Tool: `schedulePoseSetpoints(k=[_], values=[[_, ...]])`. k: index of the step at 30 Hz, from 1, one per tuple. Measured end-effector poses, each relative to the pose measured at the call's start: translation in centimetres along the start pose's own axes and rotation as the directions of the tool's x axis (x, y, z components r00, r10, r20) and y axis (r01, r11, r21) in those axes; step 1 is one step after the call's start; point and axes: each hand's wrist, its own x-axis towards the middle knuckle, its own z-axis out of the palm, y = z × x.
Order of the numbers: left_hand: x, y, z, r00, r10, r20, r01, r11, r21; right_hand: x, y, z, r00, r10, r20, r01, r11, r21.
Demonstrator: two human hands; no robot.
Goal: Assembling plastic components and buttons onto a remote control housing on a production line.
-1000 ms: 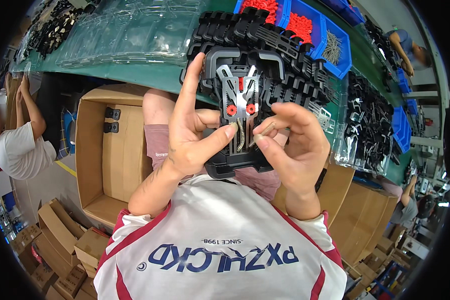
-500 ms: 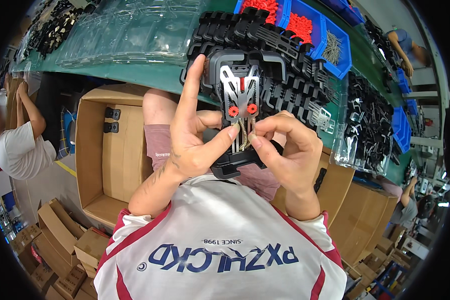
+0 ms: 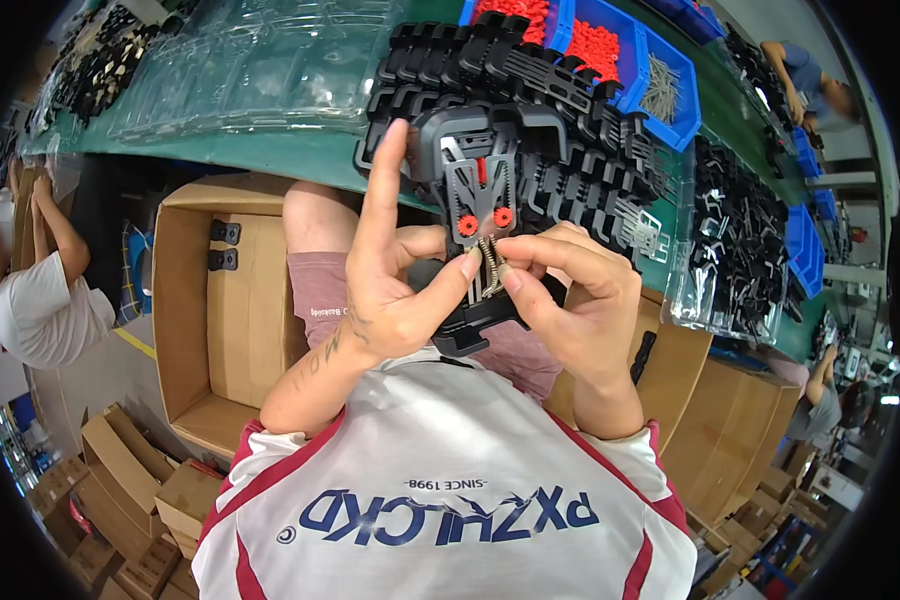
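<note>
In front of my chest is a black clamp-like holder [image 3: 458, 150], apparently a phone mount, its inner mechanism exposed. Grey metal slide plates [image 3: 483, 190] lie inside it, with a small red strip near the top. Two red gears, one left [image 3: 467, 226] and one right [image 3: 503, 217], sit at the plates' lower end. Thin coil springs [image 3: 489, 268] run below them. My left hand [image 3: 378, 290] supports the holder from the left, thumb beside the springs and index finger stretched upward. Thumb and index finger of my right hand [image 3: 582, 300] pinch at the right-hand spring, whose end they partly hide.
Black holder parts [image 3: 450, 60] are piled on the green table [image 3: 240, 150]. Blue bins [image 3: 682, 128] hold red pieces and metal pins. Clear trays [image 3: 260, 70] lie left; another, full of black parts [image 3: 730, 240], stands right. An open cardboard box [image 3: 185, 400] is beside my legs. Other people work nearby.
The right-hand spring, upright before, now leans and bends toward the left one. My right fingertips have shifted slightly left; my left hand keeps its hold.
</note>
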Motion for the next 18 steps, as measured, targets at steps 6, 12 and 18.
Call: schedulePoseSetpoints(k=[6,12,18], values=[[-0.1,-0.6,1.2,0.990,-0.086,-0.111,0.085,0.996,-0.015,-1.0,1.2,-2.4,0.931,-0.234,-0.280,0.243,0.970,-0.003],[-0.1,-2.6,2.6,0.992,-0.076,0.103,0.093,0.980,-0.175,-12.9,12.0,-7.3,0.647,-0.221,-0.730,-0.053,0.942,-0.333],[-0.7,-2.4,6.3,0.946,-0.172,0.276,0.224,0.960,-0.168,-29.1,22.2,-8.4,0.435,0.063,-0.898,-0.825,0.426,-0.370]])
